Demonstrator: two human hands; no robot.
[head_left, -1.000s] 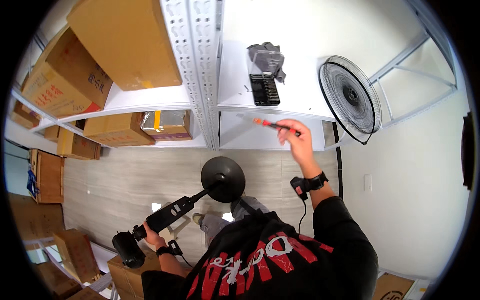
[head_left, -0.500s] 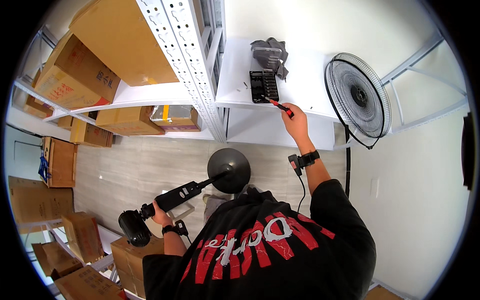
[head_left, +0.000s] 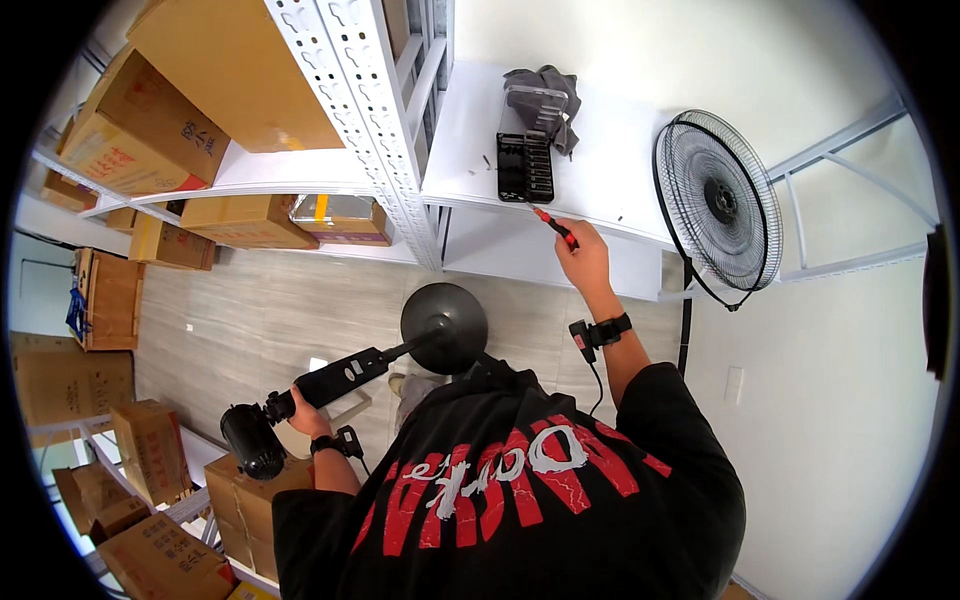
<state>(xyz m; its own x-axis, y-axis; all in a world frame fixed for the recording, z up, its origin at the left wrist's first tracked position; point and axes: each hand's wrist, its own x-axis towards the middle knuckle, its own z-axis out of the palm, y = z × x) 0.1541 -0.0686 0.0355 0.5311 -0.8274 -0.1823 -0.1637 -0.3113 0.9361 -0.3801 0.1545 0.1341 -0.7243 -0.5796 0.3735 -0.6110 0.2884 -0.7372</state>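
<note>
My left hand (head_left: 303, 408) grips the black fan stand near its motor housing (head_left: 255, 440); its column (head_left: 340, 375) slants to a round base (head_left: 443, 305) at the floor. My right hand (head_left: 582, 258) is closed on a red-and-black screwdriver (head_left: 550, 222), its tip pointing toward an open black bit case (head_left: 510, 168) with a raised clear lid. The case sits on a white shelf (head_left: 460, 135), a crumpled grey cloth (head_left: 555, 80) behind it and small loose pieces beside it. At the shelf's right end stands a round black wire fan grille (head_left: 700, 160).
Left are metal racks (head_left: 365, 110) with cardboard boxes (head_left: 250, 220). More boxes (head_left: 150, 450) fill the lower left. A wooden crate (head_left: 110, 300) stands on the tiled floor (head_left: 240, 310). A white wall (head_left: 800, 400) is on my right.
My right hand first moved forward to the bit case with the screwdriver, then slightly back and down from it. My left hand keeps hold of the stand. The view has shifted.
</note>
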